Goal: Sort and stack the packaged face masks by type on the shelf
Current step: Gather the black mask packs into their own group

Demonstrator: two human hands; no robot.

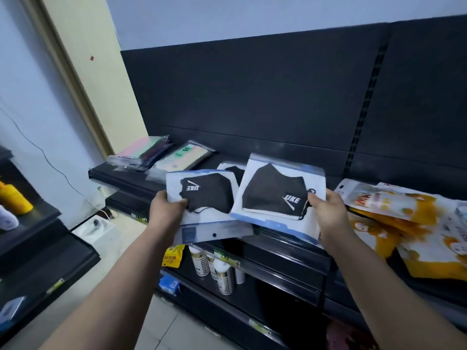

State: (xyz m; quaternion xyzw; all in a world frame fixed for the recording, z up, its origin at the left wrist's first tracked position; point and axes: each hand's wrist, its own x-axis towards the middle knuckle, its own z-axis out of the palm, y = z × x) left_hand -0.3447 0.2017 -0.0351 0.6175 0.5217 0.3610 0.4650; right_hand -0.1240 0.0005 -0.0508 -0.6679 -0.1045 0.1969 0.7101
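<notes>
My left hand [165, 210] grips the left edge of a packaged black mask [207, 197] with white "LIKE" lettering turned upside down. My right hand [328, 210] pinches the right edge of a second packaged black mask [273, 193] of the same kind, tilted toward me. Both packs hover just above the front edge of the black shelf [121, 174]. Behind them another black mask pack [233, 170] lies on the shelf, mostly hidden. Pastel-coloured mask packs [145, 150] and a pale yellow-green pack [184, 155] lie at the shelf's far left.
Orange and white cartoon-printed packs [404, 223] are heaped on the shelf at right. Below sit white bottles [222, 271], a yellow packet [173, 256] and a blue box [169, 285]. Another dark shelf unit [38, 248] stands at left with a yellow item.
</notes>
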